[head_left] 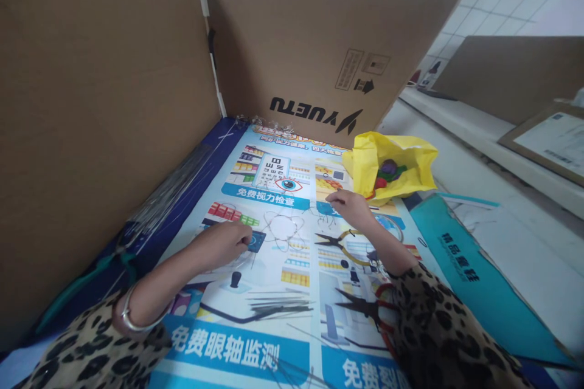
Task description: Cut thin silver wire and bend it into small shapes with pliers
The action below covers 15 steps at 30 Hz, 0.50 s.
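Note:
My left hand [227, 245] is closed over the printed poster [267, 213], and what it holds, if anything, is hidden. Just right of it lies a flower-like shape of thin wire [283, 228]. Farther right, my right hand [351, 206] has its fingers pinched near more fine wire pieces [323, 216]; anything between them is too small to make out. Yellow-handled pliers [340, 242] rest below my right hand. Red-handled cutters [365, 307] lie nearer, partly hidden by my right sleeve. A bundle of short wires [280, 305] sits at the poster's middle.
A yellow bag [365, 161] with coloured balls stands at the right. Long wires [171, 185] lie along the left cardboard wall [100, 91]. Behind rises a printed cardboard panel [292, 42]. A teal box piece [474, 273] lies at the right; more wires [296, 371] are at the front.

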{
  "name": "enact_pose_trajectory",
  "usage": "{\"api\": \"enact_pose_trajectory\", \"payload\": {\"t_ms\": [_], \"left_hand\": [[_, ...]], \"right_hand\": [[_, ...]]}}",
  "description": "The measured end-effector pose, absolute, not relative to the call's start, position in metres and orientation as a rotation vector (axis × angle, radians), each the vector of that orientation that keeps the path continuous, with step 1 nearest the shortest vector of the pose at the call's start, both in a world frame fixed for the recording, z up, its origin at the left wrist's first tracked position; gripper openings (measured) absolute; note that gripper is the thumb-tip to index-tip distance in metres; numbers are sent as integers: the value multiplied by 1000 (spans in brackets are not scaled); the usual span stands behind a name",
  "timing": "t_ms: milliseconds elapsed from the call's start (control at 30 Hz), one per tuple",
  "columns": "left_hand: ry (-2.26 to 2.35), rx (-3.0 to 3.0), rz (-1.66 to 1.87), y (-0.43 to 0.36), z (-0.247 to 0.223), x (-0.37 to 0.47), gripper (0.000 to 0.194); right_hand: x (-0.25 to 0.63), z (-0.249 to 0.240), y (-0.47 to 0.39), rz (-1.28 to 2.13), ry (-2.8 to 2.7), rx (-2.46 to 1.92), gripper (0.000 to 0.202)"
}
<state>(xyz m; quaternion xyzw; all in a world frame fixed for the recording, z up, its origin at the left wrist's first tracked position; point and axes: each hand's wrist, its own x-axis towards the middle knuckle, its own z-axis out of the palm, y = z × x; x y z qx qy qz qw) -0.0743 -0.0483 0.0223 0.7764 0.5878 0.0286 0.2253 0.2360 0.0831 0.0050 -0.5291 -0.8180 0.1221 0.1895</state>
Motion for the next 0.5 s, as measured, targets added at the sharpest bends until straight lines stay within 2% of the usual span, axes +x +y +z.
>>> {"api": "enact_pose_trajectory", "payload": {"t_ms": [333, 500], "left_hand": [[1571, 2095, 49, -51, 29, -74, 12], [1466, 2125, 159, -44, 45, -91, 21]], "right_hand": [[248, 23, 63, 262, -2367, -1513, 29], [259, 33, 26, 64, -2750, -1601, 30]]}}
